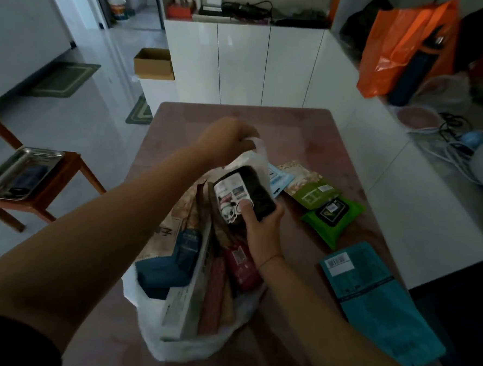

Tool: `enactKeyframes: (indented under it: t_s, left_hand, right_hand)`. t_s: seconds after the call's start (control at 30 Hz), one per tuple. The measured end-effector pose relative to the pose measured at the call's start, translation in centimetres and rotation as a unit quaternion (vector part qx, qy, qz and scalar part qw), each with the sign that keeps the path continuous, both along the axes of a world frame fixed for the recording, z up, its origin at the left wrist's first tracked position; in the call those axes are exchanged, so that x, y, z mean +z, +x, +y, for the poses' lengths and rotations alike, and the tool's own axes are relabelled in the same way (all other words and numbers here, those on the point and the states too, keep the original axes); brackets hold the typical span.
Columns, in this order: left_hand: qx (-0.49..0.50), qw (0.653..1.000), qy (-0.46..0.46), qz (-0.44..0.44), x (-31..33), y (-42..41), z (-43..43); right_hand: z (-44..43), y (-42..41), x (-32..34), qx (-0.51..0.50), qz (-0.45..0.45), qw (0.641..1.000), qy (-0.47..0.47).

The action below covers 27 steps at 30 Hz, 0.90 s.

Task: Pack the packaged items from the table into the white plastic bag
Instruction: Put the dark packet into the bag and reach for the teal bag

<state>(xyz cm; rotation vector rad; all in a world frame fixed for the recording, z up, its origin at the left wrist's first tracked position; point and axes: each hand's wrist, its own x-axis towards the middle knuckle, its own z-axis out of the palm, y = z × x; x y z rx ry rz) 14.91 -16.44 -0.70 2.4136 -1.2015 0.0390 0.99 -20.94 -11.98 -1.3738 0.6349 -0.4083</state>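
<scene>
A white plastic bag (185,346) lies open on the pink table (300,130), holding several packages, among them a dark blue one (170,266) and a maroon one (242,265). My left hand (226,138) grips the bag's far handle and holds it up. My right hand (261,226) grips a black packet with a panda label (248,194) over the bag's mouth. To the right on the table lie a green wipes pack (333,216), a second green packet (316,191), a beige packet (300,172), a light blue packet (278,179) and a large teal pouch (374,304).
A wooden stool with a steel tray (20,172) stands at the left. White cabinets (242,64) and a cardboard box (154,63) are behind the table. An orange bag (398,45) and cables sit on the counter at the right.
</scene>
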Motion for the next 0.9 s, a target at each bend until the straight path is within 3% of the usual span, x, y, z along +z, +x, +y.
enactKeyframes:
  t_s: [0.07, 0.17, 0.23, 0.33, 0.43, 0.53, 0.6, 0.63, 0.73, 0.83, 0.9]
  left_hand:
    - [-0.035, 0.999, -0.018, -0.025, 1.2, -0.9, -0.2]
    - [-0.05, 0.998, -0.032, -0.035, 1.2, -1.1, 0.4]
    - [-0.035, 0.998, -0.037, -0.034, 1.0, -0.8, 1.0]
    - [-0.014, 0.999, -0.038, -0.03, 0.8, -0.5, 1.2]
    - [0.004, 0.999, -0.041, -0.025, 0.5, -0.7, 1.0]
    - [0.018, 0.998, -0.053, -0.011, 0.5, -0.4, 0.8]
    - [0.018, 0.999, -0.046, -0.002, 0.4, -0.3, 0.7]
    - [0.017, 0.999, -0.038, 0.005, 0.1, -0.3, 0.6]
    - [0.015, 1.0, -0.008, -0.002, -0.9, -0.7, -0.1]
    - [0.012, 0.998, 0.014, -0.064, -1.8, -0.9, -0.7]
    - [0.01, 0.997, 0.023, -0.07, -2.1, -1.2, -1.4]
  right_hand:
    - [0.0, 1.0, -0.3, -0.039, 0.035, 0.986, -0.16]
    - [0.2, 2.3, -1.0, -0.001, 0.179, 0.871, -0.457]
    - [0.3, 3.2, -1.2, 0.043, 0.25, 0.809, -0.53]
    - [-0.1, 4.1, -1.4, 0.142, 0.343, 0.762, -0.531]
    - [-0.6, 3.0, 0.0, 0.21, 0.326, 0.803, -0.453]
    - [-1.8, -0.6, 1.6, 0.199, 0.106, 0.861, -0.456]
    - [-3.5, -3.6, 1.6, 0.119, -0.023, 0.872, -0.475]
    - [-4.8, -4.9, 0.8, 0.067, -0.04, 0.87, -0.487]
    - [-9.7, -7.1, -3.2, -0.005, 0.086, 0.852, -0.517]
    - [-14.2, -8.6, -6.9, 0.05, 0.329, 0.821, -0.463]
    - [-17.0, -10.0, -8.2, 0.064, 0.404, 0.809, -0.422]
